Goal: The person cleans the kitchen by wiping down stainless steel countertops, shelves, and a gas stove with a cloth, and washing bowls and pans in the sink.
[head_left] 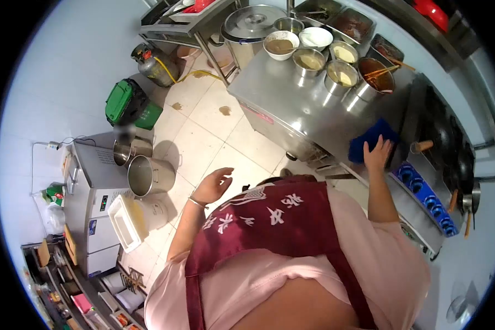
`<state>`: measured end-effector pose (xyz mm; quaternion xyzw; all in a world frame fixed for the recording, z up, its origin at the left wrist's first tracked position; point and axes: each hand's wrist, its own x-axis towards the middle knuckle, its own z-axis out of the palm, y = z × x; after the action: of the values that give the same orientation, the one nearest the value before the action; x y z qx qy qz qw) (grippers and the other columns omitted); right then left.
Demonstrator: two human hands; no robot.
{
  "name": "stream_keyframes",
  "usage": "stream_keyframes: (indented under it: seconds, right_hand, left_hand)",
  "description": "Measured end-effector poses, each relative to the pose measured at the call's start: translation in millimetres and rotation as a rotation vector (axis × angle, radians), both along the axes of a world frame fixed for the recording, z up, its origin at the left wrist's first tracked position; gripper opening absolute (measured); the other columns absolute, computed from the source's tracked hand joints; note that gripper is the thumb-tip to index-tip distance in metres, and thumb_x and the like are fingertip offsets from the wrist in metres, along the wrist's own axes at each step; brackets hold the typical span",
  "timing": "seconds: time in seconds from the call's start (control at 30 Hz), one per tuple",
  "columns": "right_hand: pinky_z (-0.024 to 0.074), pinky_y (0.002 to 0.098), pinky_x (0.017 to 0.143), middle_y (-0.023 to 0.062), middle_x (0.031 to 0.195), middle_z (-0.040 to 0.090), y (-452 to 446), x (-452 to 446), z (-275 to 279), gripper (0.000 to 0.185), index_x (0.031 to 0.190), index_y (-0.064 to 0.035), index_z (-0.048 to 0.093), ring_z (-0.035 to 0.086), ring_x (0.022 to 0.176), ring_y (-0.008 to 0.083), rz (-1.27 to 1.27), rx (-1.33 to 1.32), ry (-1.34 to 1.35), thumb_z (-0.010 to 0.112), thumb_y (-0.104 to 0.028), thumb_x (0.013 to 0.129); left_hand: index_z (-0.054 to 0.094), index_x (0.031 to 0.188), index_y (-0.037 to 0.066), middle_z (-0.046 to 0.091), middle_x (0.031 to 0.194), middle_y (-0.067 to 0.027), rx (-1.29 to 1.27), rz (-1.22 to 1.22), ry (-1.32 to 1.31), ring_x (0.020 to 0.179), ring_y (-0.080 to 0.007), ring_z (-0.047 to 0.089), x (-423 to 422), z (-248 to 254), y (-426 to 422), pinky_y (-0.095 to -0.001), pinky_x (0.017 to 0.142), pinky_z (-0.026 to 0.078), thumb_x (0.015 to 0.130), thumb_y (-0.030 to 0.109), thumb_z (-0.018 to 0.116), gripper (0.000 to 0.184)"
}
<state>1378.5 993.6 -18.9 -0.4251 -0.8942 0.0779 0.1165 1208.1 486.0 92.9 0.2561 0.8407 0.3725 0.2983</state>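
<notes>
My right hand [377, 153] lies on a blue cloth [380, 131] at the right front edge of the steel counter [291, 102]. Its fingers are spread over the cloth, pressed flat rather than wrapped round it. My left hand [214, 186] hangs in the air over the tiled floor, left of the maroon apron [269, 220]. Its fingers are loosely bent and apart, with nothing in them. A bangle circles that wrist.
Several bowls and pots of sauce stand at the counter's back, including a pot [375, 77] with chopsticks. Beside my right arm is the stove with blue knob panel [426, 198]. Leftward on the floor stand a tall pot [151, 176], a green bin [132, 104] and a gas cylinder [155, 67].
</notes>
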Motion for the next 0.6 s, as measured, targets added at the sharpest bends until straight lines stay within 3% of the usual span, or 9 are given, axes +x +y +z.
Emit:
stream_keyframes:
  seconds: [0.07,0.13,0.2,0.3,0.37,0.5,0.6]
  right_hand:
    - [0.0165,0.0464,0.109,0.028,0.143,0.019,27.6,-19.4,-27.6,0.071,0.14,-0.0078,0.026,0.018,0.133,0.0414,-0.1,-0.022,-0.152,0.048,-0.048,0.085]
    - [0.0167,0.0471,0.109,0.0301,0.141,0.02,38.8,-46.0,-51.8,0.071,0.139,-0.0051,0.026,0.02,0.132,0.0408,-0.158,-0.098,-0.143,0.044,-0.049,0.086]
    - [0.0163,0.0474,0.108,0.0314,0.14,0.022,19.9,-77.6,-57.5,0.071,0.138,-0.002,0.026,0.022,0.131,0.0414,-0.143,0.031,-0.304,0.042,-0.048,0.086]
    - [0.0157,0.0477,0.108,0.0322,0.139,0.022,-31.0,-117.0,-19.4,0.073,0.136,0.0019,0.028,0.023,0.129,0.0431,0.153,-0.088,-0.276,0.049,-0.043,0.083]
    - [0.0149,0.0487,0.108,0.0337,0.138,0.021,-60.3,-138.4,-32.9,0.075,0.135,0.0035,0.029,0.021,0.13,0.0431,0.317,-0.057,-0.191,0.053,-0.042,0.08]
    - [0.0121,0.0492,0.109,0.0344,0.137,0.024,-97.4,-206.3,-33.2,0.075,0.133,0.0053,0.032,0.018,0.132,0.0431,0.472,-0.03,-0.065,0.054,-0.043,0.079]
    - [0.0117,0.0493,0.109,0.0326,0.137,0.025,-120.1,-266.6,-19.3,0.076,0.131,0.0059,0.033,0.018,0.132,0.0428,0.465,-0.042,-0.132,0.054,-0.044,0.079]
  left_hand:
    - [0.053,0.117,0.001,0.061,0.105,-0.0184,-0.063,0.01,0.039,0.091,-0.0249,0.062,-28.3,5.5,-0.9,-0.0322,0.077,0.05,0.086,0.015,0.057,0.034]
    - [0.054,0.115,0.001,0.061,0.105,-0.0172,-0.061,0.048,0.069,0.089,-0.0237,0.062,-56.4,14.1,-1.8,-0.0314,0.076,0.049,0.085,0.014,0.057,0.033]
    - [0.054,0.115,0.001,0.062,0.105,-0.0154,-0.075,0.139,0.079,0.088,-0.0229,0.062,-82.4,17.2,-0.4,-0.0309,0.076,0.049,0.085,0.013,0.057,0.032]
    - [0.054,0.115,0.001,0.062,0.104,-0.0142,-0.127,0.17,0.058,0.087,-0.0219,0.062,-108.5,9.3,-0.9,-0.0307,0.076,0.049,0.086,0.014,0.056,0.032]
    - [0.054,0.115,0.001,0.062,0.104,-0.0142,-0.138,0.172,-0.037,0.088,-0.0208,0.062,-120.2,-4.4,-6.1,-0.0308,0.076,0.049,0.086,0.014,0.056,0.032]
    - [0.054,0.115,0.0,0.062,0.105,-0.0155,-0.11,0.13,-0.103,0.089,-0.0216,0.062,-148.3,-14.3,-22.0,-0.0312,0.077,0.049,0.086,0.016,0.056,0.033]
    - [0.054,0.115,0.0,0.061,0.106,-0.0156,-0.116,0.104,-0.058,0.089,-0.0221,0.062,-184.5,-18.2,-48.1,-0.0312,0.077,0.049,0.086,0.016,0.056,0.033]
